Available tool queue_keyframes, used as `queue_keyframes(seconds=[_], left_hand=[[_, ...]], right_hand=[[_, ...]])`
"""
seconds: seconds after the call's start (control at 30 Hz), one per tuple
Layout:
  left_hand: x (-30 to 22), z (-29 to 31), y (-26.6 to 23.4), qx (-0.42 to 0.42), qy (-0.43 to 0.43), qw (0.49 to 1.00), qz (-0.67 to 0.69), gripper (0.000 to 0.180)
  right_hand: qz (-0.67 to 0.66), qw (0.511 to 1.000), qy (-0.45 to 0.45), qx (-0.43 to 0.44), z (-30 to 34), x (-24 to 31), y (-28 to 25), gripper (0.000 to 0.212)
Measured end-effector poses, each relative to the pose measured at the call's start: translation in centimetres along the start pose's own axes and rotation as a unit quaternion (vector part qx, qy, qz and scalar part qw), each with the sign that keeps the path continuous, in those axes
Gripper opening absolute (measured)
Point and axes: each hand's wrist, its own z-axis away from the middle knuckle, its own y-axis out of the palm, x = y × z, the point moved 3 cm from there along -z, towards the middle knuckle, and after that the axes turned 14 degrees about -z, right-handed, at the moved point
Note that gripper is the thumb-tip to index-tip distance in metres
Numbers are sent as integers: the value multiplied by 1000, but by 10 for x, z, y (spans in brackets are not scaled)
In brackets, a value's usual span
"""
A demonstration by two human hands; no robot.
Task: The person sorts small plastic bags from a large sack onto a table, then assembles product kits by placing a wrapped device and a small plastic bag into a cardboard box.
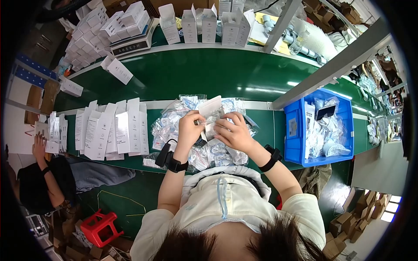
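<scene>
My left hand [190,127] and my right hand [234,130] meet over a heap of small clear plastic bags [191,117] on the green bench. Together they hold a small white carton [210,107], its flap up, with a clear bagged item pressed against its opening. Both wrists carry black bands. The fingers hide the lower part of the carton.
Flat white cartons [111,128] lie fanned out to the left of the bags. A blue bin [318,128] with bagged parts stands at the right. Upright white boxes [209,26] line the far side of the green belt [209,71]. Another person's hand [39,148] works at the far left. A red stool [101,228] stands below.
</scene>
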Motion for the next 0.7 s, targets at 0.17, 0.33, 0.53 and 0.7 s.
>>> queue_keyframes(seconds=[0.17,0.33,0.53,0.7], left_hand=[[-14,-5,7,28,8,999,-25,12],[-3,3,4,17,-11,1000,-20,10],[7,19,1,-11,-43,990,137,24],[33,34,-106,-240,-38,946,-214,46]], right_hand=[[41,987,42,148,8,10,2,33],[-22,982,101,159,13,-5,7,57],[-381,887,262,18,33,-50,52,114],[-415,850,274,-177,-21,-92,26,115]])
